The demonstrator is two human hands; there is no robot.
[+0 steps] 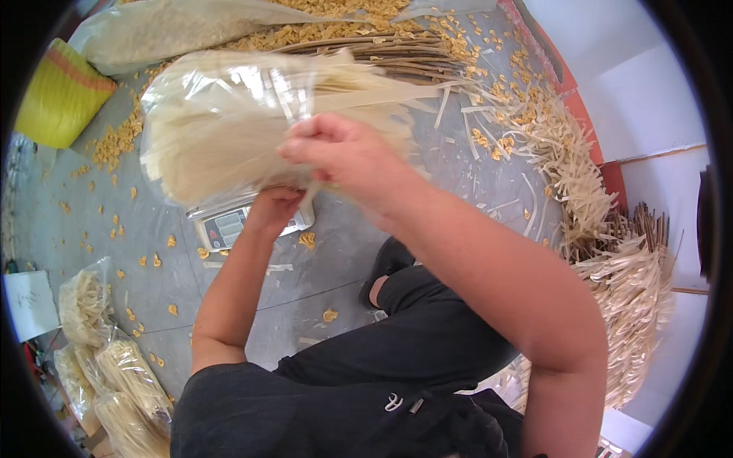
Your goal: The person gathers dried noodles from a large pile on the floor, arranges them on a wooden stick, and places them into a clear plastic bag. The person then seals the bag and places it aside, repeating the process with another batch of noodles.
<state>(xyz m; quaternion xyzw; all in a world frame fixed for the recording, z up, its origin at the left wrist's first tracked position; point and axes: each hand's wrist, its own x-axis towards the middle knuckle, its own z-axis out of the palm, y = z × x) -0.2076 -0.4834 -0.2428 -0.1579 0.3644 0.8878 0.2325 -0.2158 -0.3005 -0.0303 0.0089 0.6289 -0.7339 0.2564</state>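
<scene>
A large clear plastic bag (pixel 189 114), stuffed with pale flat dried strips (pixel 366 123) that stick out of its right end, lies over a digital scale (pixel 220 229). My right hand (pixel 332 151) pinches the edge of the bag's mouth between thumb and fingers. Lower down, my left hand (pixel 278 209) is at the near edge of the bag, just above the scale; its fingertips are partly hidden, so its hold cannot be told.
Brown sticks (pixel 406 54) and yellow curled pieces (pixel 355 17) lie beyond the bag. A yellow-green woven sack (pixel 63 94) stands upper left, filled plastic bags (pixel 126 372) lower left. Piled strips (pixel 624 309) line the right wall.
</scene>
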